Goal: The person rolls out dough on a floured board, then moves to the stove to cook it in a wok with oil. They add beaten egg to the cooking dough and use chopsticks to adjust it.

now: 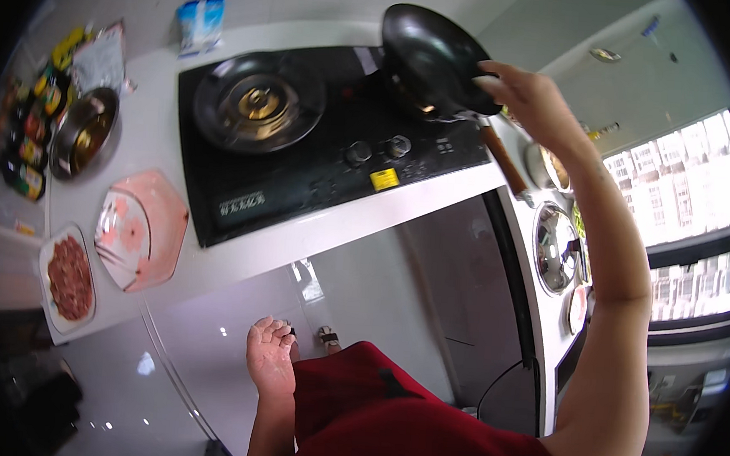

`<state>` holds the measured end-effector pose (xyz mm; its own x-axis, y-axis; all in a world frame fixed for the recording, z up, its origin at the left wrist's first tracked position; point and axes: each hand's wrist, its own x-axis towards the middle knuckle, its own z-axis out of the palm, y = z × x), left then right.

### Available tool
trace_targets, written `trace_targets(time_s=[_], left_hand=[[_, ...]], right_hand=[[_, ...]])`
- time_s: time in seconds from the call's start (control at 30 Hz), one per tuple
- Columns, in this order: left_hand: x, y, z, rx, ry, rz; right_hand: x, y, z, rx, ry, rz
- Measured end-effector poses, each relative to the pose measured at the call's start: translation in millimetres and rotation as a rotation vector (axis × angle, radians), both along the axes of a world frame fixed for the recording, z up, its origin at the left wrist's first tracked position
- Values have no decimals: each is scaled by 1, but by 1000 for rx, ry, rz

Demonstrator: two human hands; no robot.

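A black wok is tilted over the right side of a black glass gas hob. My right hand grips the wok at its right rim, thumb and fingers on the edge. A brown wooden handle slants down from beneath that rim towards the counter's front edge. My left hand hangs palm up in front of my red clothing, holding nothing, its fingers loosely curled and apart. The left burner bears no pan. Two control knobs sit between the burners, near the front.
Left of the hob are a pink flower-patterned plate, a white dish of raw sliced meat, a metal bowl of liquid and several sauce bottles. A blue-white packet stands behind. A shiny lid lies on the right counter.
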<state>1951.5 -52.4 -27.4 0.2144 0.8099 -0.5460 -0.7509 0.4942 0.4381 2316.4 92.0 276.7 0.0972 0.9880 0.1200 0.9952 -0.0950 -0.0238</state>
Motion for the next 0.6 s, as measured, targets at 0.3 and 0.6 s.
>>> trace_targets(time_s=[0.3, 0.6], left_hand=[[84, 57, 74, 194, 88, -151], [129, 136, 118, 236, 264, -61]], right_hand=[[291, -182, -52, -32, 314, -643], [428, -109, -278, 26, 25, -578]])
